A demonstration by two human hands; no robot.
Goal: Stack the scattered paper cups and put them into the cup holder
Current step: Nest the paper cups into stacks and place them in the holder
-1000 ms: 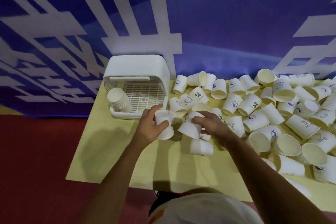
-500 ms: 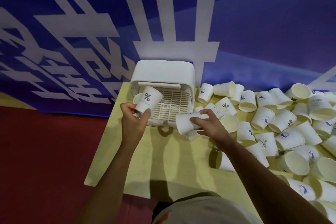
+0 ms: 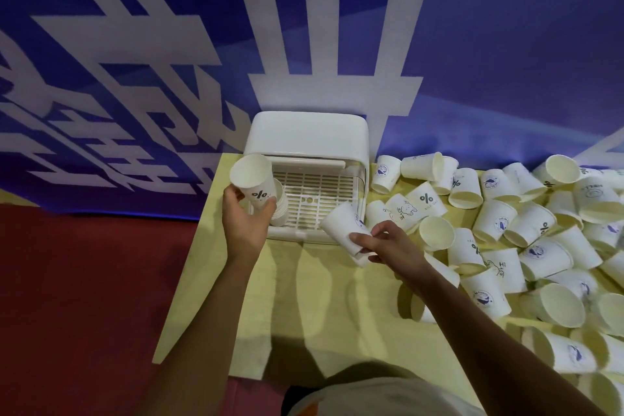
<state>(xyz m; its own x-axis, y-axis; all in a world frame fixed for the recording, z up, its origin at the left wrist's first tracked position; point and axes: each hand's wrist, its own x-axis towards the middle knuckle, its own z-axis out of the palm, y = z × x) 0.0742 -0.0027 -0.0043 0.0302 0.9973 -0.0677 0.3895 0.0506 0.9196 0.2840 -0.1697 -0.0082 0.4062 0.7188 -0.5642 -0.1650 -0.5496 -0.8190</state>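
Over yellow table (image 3: 209,307), left hand (image 3: 244,224) grips percent cup (image 3: 254,183); right hand (image 3: 391,246) pinches tilted cups (image 3: 341,224).

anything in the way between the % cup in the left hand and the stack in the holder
Nothing visible. The left hand holds the % cup next to the stack at the left of the open cup holder. The right hand with a second cup is off to the right.

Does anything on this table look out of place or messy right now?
Yes: the loose paper cups right of the cup holder lie in a jumbled heap on the yellow table, most tipped on their sides. Only a short stack sits inside the holder.
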